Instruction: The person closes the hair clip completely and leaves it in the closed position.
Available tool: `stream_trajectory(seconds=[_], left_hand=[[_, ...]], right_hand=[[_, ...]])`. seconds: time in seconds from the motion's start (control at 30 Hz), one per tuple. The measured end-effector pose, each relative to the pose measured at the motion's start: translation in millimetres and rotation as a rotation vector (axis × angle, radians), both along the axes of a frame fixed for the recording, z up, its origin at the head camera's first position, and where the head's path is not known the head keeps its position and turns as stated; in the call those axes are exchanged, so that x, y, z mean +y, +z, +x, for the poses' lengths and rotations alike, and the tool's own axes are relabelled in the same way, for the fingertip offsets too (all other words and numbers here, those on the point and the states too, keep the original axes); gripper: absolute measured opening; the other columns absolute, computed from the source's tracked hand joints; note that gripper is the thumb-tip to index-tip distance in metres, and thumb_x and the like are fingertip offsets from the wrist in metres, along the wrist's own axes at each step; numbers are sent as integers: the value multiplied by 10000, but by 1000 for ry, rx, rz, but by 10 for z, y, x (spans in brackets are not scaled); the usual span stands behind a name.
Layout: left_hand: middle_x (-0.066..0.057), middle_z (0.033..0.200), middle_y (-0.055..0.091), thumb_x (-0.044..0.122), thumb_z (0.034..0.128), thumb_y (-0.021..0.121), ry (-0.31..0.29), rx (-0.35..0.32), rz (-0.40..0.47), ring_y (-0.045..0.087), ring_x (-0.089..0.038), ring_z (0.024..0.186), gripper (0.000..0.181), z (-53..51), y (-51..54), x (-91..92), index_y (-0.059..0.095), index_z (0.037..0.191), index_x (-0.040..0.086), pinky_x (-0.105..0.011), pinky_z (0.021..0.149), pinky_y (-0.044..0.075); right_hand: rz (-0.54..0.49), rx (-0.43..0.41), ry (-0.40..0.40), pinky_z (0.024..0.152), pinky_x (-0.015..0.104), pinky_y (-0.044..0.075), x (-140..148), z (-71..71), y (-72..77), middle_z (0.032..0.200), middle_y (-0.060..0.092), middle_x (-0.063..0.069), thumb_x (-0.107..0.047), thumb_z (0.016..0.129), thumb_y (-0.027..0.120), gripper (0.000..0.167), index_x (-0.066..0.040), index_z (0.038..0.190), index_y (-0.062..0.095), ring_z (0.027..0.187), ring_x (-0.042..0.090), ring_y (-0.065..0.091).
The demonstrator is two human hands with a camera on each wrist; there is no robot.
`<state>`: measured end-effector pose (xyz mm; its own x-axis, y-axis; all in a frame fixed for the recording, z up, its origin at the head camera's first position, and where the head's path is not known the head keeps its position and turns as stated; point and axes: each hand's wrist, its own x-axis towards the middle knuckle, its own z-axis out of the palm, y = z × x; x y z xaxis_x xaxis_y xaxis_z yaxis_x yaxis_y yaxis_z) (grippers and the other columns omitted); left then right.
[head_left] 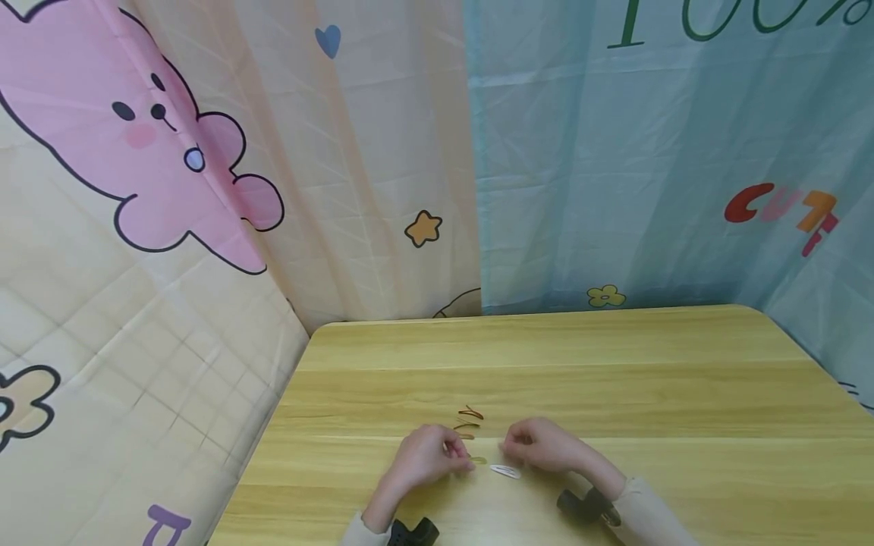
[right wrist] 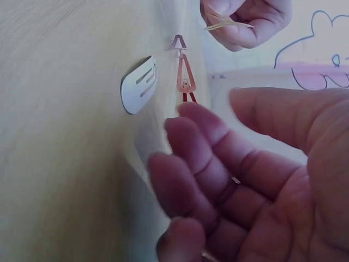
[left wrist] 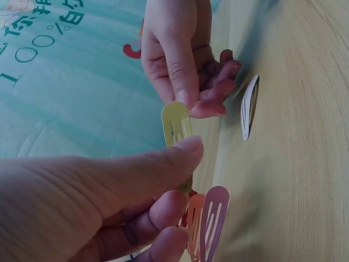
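Observation:
My left hand [head_left: 426,455] [left wrist: 125,191] [right wrist: 262,27] pinches a yellow-green hair clip [head_left: 479,460] [left wrist: 175,117] [right wrist: 237,23] between thumb and finger, above the table. My right hand [head_left: 542,446] [left wrist: 177,54] [right wrist: 245,180] is apart from it in the right wrist view, holding nothing, its fingers loosely bent. Between the hands, nearer the front edge, a white clip [head_left: 505,471] [left wrist: 248,109] [right wrist: 139,87] lies on the table. Beyond the left fingers lie a purple clip [left wrist: 215,218] [right wrist: 178,43], an orange clip [left wrist: 194,224] [right wrist: 187,73] and a red-brown clip [head_left: 471,412].
The wood-grain tabletop [head_left: 614,379] stretches out around the hands. Printed curtains [head_left: 382,152] hang behind it and along its left and right sides. Dark wrist cameras sit at both sleeves.

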<state>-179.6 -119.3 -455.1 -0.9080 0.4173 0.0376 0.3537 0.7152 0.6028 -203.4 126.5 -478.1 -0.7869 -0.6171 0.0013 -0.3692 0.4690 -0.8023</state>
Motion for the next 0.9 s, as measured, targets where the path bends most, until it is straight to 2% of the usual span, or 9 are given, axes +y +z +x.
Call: stream_trajectory(seconds=[0.13,0.27,0.47,0.9], left_hand=[[174,618,534,327,735,810,-4,-9,17,468,-14,518,194,-1,-3,9,645,678,242,-222,502,377],[174,619,533,329,737,808,-10,-14,27,469,-14,522,196,1,-2,17,645,676,240,-220,505,379],[168,613,537,318,739,807,-24,-25,54,472,-15,509,192,15,11,31,652,676,226,-211,495,387],[173,609,541,325,745,804,-55,-13,92,459,-2,498,184,24,27,68,667,680,220,-196,482,383]], right_hand=[[-14,36,3,484,218,375,-22,-9,-8,638,523,-97,-352,969,538,283,-153,799,647,516,22,406],[-39,35,26,496,219,384,-51,-8,22,661,561,-73,-388,973,517,310,-155,845,675,521,23,413],[-68,39,84,557,239,436,-89,27,70,714,606,-56,-372,965,542,283,-161,840,683,590,28,483],[-135,97,167,559,222,451,-158,97,118,733,624,-65,-302,928,623,180,-150,844,669,599,0,500]])
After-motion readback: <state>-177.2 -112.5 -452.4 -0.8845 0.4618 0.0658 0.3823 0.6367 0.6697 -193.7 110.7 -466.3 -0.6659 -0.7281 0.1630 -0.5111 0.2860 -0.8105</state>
